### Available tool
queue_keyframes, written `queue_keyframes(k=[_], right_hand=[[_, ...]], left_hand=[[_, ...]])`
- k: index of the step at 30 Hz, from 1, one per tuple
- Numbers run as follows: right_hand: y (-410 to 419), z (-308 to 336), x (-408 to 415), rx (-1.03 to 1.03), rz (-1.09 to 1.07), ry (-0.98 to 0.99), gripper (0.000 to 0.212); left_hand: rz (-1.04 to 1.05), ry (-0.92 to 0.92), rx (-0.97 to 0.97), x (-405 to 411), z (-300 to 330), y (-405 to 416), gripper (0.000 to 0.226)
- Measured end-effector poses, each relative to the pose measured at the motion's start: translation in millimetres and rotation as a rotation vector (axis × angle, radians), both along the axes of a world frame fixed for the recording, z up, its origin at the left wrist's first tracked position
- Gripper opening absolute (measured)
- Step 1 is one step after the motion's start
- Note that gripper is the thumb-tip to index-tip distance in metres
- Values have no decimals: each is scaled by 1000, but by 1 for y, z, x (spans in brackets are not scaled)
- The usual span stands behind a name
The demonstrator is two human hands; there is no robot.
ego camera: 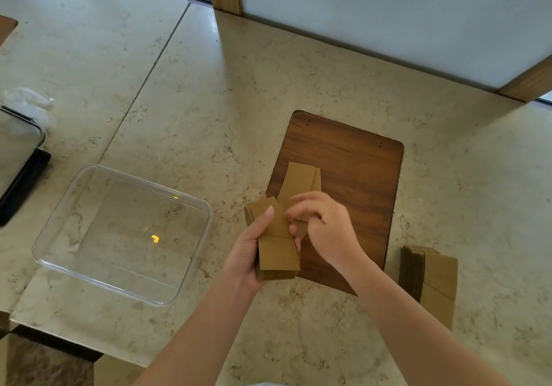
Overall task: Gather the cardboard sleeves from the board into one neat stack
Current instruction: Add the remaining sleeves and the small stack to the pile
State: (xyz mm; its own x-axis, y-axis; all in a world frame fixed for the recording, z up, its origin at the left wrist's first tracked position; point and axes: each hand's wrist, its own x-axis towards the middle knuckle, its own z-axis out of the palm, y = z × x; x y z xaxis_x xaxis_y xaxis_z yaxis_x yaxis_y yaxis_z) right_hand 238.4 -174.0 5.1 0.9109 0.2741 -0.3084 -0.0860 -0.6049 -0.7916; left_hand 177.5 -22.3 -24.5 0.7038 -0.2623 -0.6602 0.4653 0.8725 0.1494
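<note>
Brown cardboard sleeves [277,245] sit in a stack in the left hand [248,254], fingers curled round them, above the dark wooden board's [358,176] near edge. The right hand [325,230] pinches another flat sleeve [300,182] there.

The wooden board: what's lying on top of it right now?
On the wooden board lie loose cardboard sleeves, overlapping. Their near ends are hidden by the right hand, so the count is unclear. The left hand grips a stack of sleeves at the board's near-left edge.
</note>
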Motion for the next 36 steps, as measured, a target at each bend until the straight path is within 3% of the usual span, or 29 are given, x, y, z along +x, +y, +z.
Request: queue_keyframes(k=[3,7,12,14,17,22,24,27,32,36], right_hand=[[5,-11,23,-135,-314,74,17],[25,-25,40,-370,-376,165,54],[46,-32,45,-506,-383,92,60],[48,-31,48,-445,-378,137,47],[43,-21,49,-159,-383,145,15],[22,3,36,-22,-380,-67,5],[14,11,25,53,-353,-145,17],[4,13,8,111,-227,-229,13],[-7,11,-11,-2,31,-362,28],[-12,9,-16,-42,209,-341,45]], left_hand=[[9,-71,-17,2,-2,-1,71],[7,-55,0,5,-1,2,72],[40,-41,-21,5,0,5,77],[40,-51,-29,5,2,6,77],[57,-49,-35,4,2,8,76],[70,-35,-62,1,0,11,71],[59,-29,-66,0,1,9,74],[36,-18,-80,0,0,3,82],[-19,-64,-11,4,0,-6,80],[-21,-57,23,8,3,-8,82]])
